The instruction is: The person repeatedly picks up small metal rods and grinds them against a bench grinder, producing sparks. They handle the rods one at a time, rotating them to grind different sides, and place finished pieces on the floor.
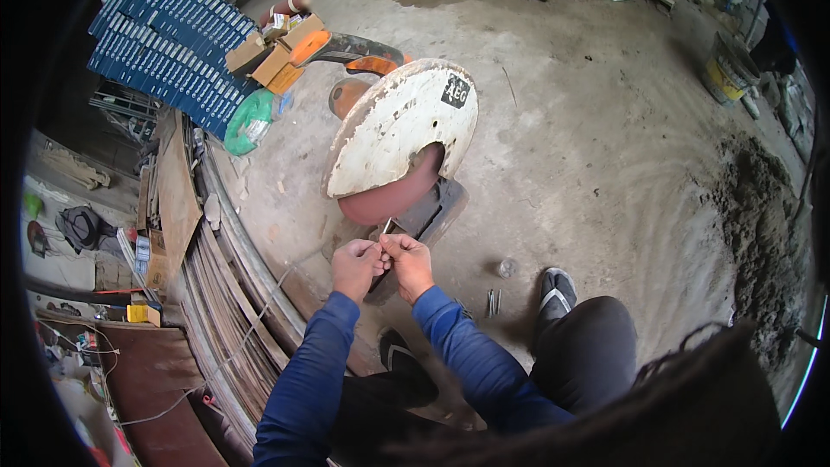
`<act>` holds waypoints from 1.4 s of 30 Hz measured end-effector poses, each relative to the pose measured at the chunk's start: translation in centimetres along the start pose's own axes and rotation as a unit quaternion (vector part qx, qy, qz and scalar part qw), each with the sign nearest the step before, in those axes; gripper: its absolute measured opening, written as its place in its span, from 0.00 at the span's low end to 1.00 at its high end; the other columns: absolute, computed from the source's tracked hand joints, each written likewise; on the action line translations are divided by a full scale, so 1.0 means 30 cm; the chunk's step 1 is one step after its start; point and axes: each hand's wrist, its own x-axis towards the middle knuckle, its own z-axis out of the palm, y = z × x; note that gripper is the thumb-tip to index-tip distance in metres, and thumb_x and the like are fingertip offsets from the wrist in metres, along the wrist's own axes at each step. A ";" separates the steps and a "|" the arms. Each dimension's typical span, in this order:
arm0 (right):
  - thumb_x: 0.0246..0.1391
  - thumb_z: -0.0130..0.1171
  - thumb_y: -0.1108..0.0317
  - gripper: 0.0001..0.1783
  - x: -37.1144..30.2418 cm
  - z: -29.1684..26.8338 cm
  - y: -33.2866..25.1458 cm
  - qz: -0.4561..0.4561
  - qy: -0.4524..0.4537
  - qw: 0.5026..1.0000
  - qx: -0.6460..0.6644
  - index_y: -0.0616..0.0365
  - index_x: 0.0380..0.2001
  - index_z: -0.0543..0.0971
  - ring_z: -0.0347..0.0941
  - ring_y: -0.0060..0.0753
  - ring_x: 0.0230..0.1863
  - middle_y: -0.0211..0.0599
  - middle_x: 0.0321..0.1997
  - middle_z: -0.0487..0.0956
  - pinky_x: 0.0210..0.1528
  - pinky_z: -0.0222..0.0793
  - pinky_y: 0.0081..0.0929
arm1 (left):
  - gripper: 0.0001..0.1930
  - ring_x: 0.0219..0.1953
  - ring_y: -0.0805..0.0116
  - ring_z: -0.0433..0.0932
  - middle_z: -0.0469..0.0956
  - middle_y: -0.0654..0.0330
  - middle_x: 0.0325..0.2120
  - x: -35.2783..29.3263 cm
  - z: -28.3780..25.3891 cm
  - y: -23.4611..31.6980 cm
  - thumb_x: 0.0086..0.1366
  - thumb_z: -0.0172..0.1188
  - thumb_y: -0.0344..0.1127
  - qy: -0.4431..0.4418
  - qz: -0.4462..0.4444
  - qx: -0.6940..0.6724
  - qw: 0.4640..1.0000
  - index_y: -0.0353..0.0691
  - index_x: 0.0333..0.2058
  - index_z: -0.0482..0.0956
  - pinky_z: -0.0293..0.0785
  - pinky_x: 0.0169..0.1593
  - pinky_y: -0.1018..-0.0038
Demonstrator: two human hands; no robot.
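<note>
Close together in front of the cut-off saw (pixel 402 125), my left hand (pixel 354 270) and my right hand (pixel 410 265) are both closed on a short, thin metal rod (pixel 388 226). Its bright tip points up toward the lower edge of the reddish-brown disc (pixel 391 197); I cannot tell whether they touch. The worn white guard covers most of the disc. Behind it lies the saw's black and orange handle (pixel 372 59). My fingers hide the rod's lower part, so its exact kind is unclear. The saw's dark base (pixel 443 212) rests on the floor.
Right of my hands, several slim metal pieces (pixel 494 303) lie on the concrete near a small clear cup (pixel 507 268) and my sandalled foot (pixel 556 292). Long pipes and boards (pixel 229 285) run along the left. Stacked blue boxes (pixel 173 43) stand far left, beside opened cartons (pixel 275 65).
</note>
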 end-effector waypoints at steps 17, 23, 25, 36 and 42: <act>0.60 0.61 0.70 0.08 0.044 0.143 0.071 0.021 0.058 0.988 0.142 0.66 0.32 0.78 0.67 0.22 0.21 0.30 0.23 0.75 0.24 0.66 0.22 | 0.08 0.22 0.81 0.72 0.78 0.65 0.22 0.085 -0.088 0.018 0.65 0.58 0.29 0.020 0.006 0.028 0.999 0.30 0.32 0.81 0.66 0.25 0.83; 0.60 0.61 0.69 0.08 0.052 0.158 0.080 0.024 0.076 0.986 0.144 0.65 0.32 0.80 0.67 0.19 0.21 0.29 0.24 0.76 0.24 0.66 0.19 | 0.06 0.21 0.81 0.73 0.79 0.63 0.22 0.074 -0.076 0.054 0.65 0.58 0.28 0.042 0.003 0.007 0.999 0.29 0.32 0.80 0.68 0.23 0.84; 0.60 0.62 0.69 0.08 0.056 0.160 0.081 0.023 0.068 0.986 0.152 0.64 0.32 0.80 0.68 0.19 0.21 0.28 0.24 0.76 0.25 0.66 0.18 | 0.06 0.21 0.81 0.74 0.79 0.62 0.22 0.071 -0.071 0.060 0.65 0.58 0.27 0.051 0.003 -0.001 0.999 0.29 0.32 0.79 0.68 0.23 0.84; 0.61 0.60 0.70 0.07 0.075 0.150 0.090 0.028 0.057 0.982 0.177 0.64 0.32 0.79 0.68 0.18 0.22 0.29 0.25 0.78 0.26 0.66 0.17 | 0.04 0.21 0.80 0.74 0.79 0.61 0.23 0.064 -0.045 0.057 0.65 0.58 0.24 0.076 0.004 -0.041 0.996 0.28 0.33 0.78 0.70 0.24 0.83; 0.61 0.59 0.71 0.07 0.044 0.159 0.091 0.026 0.099 0.981 0.168 0.65 0.34 0.79 0.68 0.19 0.22 0.29 0.24 0.77 0.26 0.66 0.17 | 0.05 0.19 0.80 0.73 0.77 0.62 0.22 0.069 -0.041 0.044 0.65 0.59 0.25 0.086 0.013 -0.034 0.996 0.28 0.33 0.78 0.70 0.23 0.83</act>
